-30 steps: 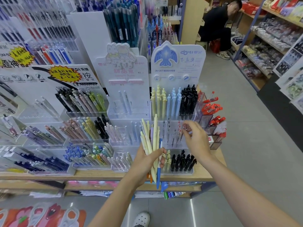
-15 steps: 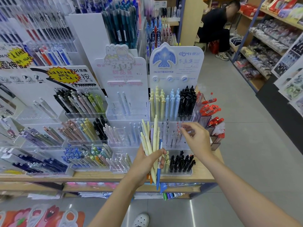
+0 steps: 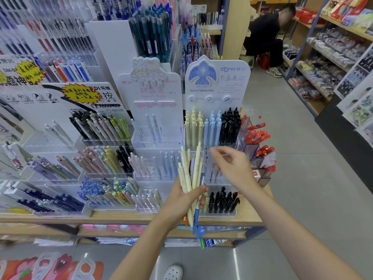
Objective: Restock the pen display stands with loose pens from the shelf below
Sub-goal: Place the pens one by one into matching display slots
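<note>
Left hand point(image 3: 182, 201): fingers and thumb curled round a bundle of pens point(image 3: 191, 174), gripping it near the middle; tips fan upward, a few ends hang below the fist.
Bundle of pens: mostly cream-yellow barrels, one lilac, one blue-and-white pen point(image 3: 196, 215) pointing down; an orange end shows under the hand, the rest of it hidden.
Right hand point(image 3: 234, 168): raised just right of the bundle's tops, fingers loosely bent, thumb and forefinger drawn toward each other; whether anything is pinched between them cannot be told.
Bird stand point(image 3: 217, 83): white header card with a blue bird, printed "DM-2577" and a blurred logo; its top tier holds yellow, pale blue and black pens; the middle tier is largely hidden behind both hands; black pens point(image 3: 223, 201) stand in the bottom tier.
Bunny stand point(image 3: 153, 98): pink cartoon header, small print too blurred to read; two pale pens in its top tier.
Left stand point(image 3: 80, 98): yellow starburst sticker with Chinese characters, not legible.
Wooden shelf point(image 3: 121, 218): carries all the stands; lower shelf beneath shows only packet edges.
Red pens point(image 3: 258, 136): in clear boxes at the shelf's right end.
Seated person point(image 3: 266, 37): far up the aisle, in black.
</note>
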### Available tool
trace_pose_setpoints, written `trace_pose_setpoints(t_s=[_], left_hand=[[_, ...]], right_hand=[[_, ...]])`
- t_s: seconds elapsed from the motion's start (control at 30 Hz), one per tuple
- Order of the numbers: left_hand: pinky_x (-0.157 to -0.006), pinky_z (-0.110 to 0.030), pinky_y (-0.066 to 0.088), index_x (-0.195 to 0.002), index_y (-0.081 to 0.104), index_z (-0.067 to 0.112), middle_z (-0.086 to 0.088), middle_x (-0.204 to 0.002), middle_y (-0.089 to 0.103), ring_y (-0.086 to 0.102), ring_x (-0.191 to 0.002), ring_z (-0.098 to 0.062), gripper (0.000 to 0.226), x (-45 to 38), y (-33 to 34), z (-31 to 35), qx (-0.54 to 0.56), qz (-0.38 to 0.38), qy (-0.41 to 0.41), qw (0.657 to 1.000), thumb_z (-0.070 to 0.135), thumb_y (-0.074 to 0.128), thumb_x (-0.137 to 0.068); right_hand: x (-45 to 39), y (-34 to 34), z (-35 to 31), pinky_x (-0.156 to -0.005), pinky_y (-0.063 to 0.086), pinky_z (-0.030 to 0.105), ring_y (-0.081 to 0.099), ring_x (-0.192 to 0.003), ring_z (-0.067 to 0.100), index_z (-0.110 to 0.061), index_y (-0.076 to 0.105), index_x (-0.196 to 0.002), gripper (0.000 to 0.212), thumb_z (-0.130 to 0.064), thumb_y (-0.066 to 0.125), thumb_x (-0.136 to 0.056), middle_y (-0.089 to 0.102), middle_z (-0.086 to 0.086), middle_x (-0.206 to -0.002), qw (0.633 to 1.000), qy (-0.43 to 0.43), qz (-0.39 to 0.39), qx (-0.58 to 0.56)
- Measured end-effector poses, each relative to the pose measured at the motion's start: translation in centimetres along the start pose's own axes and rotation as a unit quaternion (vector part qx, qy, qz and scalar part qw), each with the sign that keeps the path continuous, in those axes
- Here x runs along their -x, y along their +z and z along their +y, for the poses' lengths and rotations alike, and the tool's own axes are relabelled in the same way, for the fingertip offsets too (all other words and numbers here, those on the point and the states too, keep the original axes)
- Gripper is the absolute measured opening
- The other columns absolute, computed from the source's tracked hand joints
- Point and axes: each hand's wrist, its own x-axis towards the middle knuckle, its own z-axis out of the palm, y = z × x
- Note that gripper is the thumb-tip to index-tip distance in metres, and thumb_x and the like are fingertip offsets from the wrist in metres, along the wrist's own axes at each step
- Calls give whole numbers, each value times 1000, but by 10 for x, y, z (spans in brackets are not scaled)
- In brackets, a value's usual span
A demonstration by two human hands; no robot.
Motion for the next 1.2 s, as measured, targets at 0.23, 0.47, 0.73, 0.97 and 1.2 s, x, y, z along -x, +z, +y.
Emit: trace_pose_setpoints(t_s=[0.23, 0.47, 0.73, 0.97, 1.2], left_hand=[[-62, -31, 51, -127, 48, 12, -19, -81, 63, 55, -60, -24, 37, 10, -2, 3, -62, -5, 44, 997, 8, 66, -94], [-60, -34, 50, -128, 49, 8, -14, -88, 66, 54, -61, -24, 40, 34, -13, 13, -5, -3, 43, 999, 22, 67, -96], [-48, -29, 44, -103, 60, 1, -12, -71, 58, 48, -53, -20, 31, 51, -56, 17, 151, 27, -15, 988, 31, 61, -95], [-48, -28, 44, -103, 56, 2, -10, -79, 63, 50, -54, -19, 23, 64, -138, 17, 43, 27, -8, 999, 24, 55, -101], [-49, -30, 45, -117, 51, -3, -8, -82, 66, 51, -54, -19, 35, 71, -190, 17, -24, 35, -7, 999, 28, 56, -101]], right_hand=[[4, 19, -26, -65, 56, 26, 64, -70, 9, -18, 77, -96, 13, -26, 70, -89, 73, 2, -91, 993, 35, -79, -74], [15, 20, -37, -77, 57, 24, 70, -97, 15, -9, 75, -105, 19, -20, 65, -92, 71, 10, -110, 974, 91, -133, -161], [23, 53, -52, -74, 58, 26, 67, -80, 15, -2, 72, -100, 19, -16, 64, -91, 70, 7, -87, 972, 78, -128, -182], [21, 71, -51, -66, 57, 22, 64, -63, 12, -5, 71, -92, 15, -19, 68, -90, 69, 2, -72, 988, 36, 78, -127], [53, 129, 9, -66, 56, 32, 70, -69, 11, -22, 70, -78, 14, -32, 72, -87, 71, -4, -66, 982, 32, 43, 182]])
